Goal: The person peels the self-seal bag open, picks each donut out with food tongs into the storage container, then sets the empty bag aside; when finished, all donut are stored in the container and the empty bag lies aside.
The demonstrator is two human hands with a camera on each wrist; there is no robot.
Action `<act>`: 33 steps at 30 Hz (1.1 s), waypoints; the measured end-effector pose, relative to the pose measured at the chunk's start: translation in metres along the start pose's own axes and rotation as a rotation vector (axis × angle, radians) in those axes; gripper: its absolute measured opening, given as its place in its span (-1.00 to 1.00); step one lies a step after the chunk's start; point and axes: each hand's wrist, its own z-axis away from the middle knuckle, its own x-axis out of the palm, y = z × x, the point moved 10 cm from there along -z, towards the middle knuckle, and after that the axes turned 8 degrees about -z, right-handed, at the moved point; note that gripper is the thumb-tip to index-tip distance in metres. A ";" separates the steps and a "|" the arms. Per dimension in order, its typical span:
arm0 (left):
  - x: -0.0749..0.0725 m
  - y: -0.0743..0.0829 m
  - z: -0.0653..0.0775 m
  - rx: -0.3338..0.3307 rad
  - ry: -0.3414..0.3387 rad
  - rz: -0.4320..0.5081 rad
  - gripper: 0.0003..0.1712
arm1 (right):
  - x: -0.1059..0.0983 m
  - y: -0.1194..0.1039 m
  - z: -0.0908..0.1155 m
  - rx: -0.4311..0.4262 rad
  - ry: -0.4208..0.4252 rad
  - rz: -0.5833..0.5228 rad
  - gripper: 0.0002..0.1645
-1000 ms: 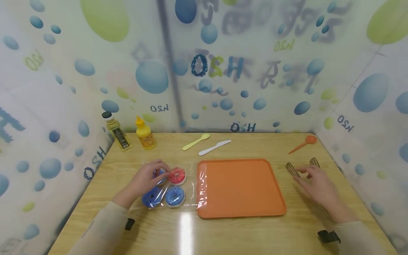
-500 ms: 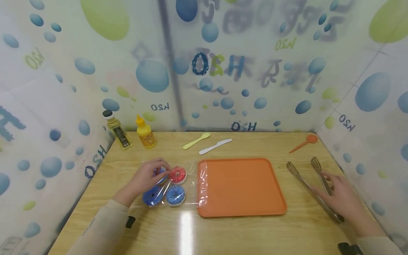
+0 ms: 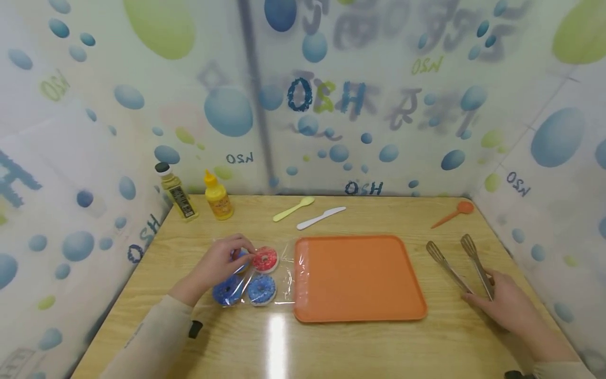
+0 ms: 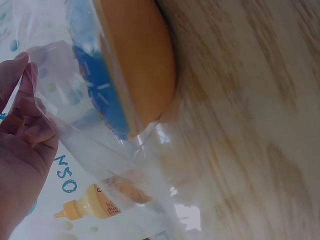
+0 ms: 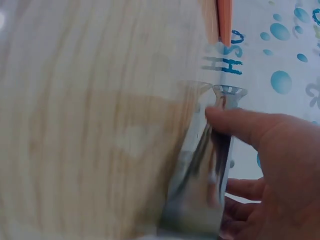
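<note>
Gently: left of the tray, your left grip pinches the bag; right of it, your right grip holds tongs; tugging could jostle the donuts.

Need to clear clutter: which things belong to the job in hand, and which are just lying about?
Likely the job:
tongs (right hand)
clear bag (left hand)
donuts inside
orange tray

Apparently lying about:
yellow spoon
white knife
orange spoon
yellow bottle
dark-capped bottle
</note>
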 end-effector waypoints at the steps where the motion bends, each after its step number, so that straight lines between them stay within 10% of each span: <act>1: 0.000 0.000 0.000 -0.005 -0.003 0.003 -0.92 | 0.000 -0.001 0.001 -0.007 0.007 -0.004 0.21; 15: 0.001 -0.003 0.002 -0.064 -0.038 0.003 -0.94 | -0.020 -0.058 0.013 -0.254 0.276 -0.090 -0.34; 33: -0.005 0.003 -0.002 -0.034 -0.011 0.008 -0.96 | 0.044 -0.194 -0.002 -0.430 0.054 -0.130 -0.47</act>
